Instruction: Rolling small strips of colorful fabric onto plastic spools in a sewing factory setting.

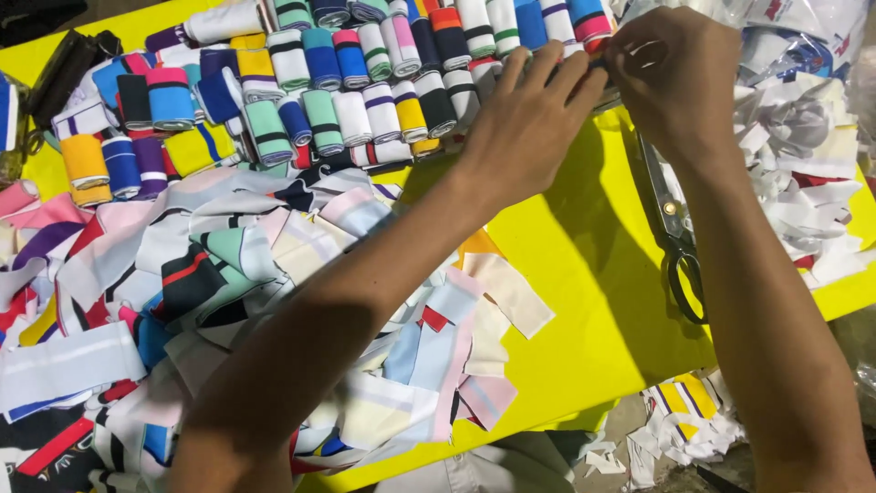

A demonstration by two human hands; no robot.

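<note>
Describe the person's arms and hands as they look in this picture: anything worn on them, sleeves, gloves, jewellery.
Both forearms are bare from the bottom edge of the picture up to the wrists; no sleeve shows. The left hand and the right hand wear no gloves. No watch, bracelet or ring shows on the sides facing the camera. Fingernails are short where they can be seen.

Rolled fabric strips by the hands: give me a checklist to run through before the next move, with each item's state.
1. Both hands meet at the rolls' edge: left hand, right hand. Ok.
2. Small dark piece pinched between the fingers: what it is, cannot tell.
3. Rolled fabric strips packed side by side in rows: ok.
4. Scissors lie flat on the yellow table, partly under the right forearm: not ok.
5. Loose flat strips heaped untidily under the left forearm: not ok.
</note>
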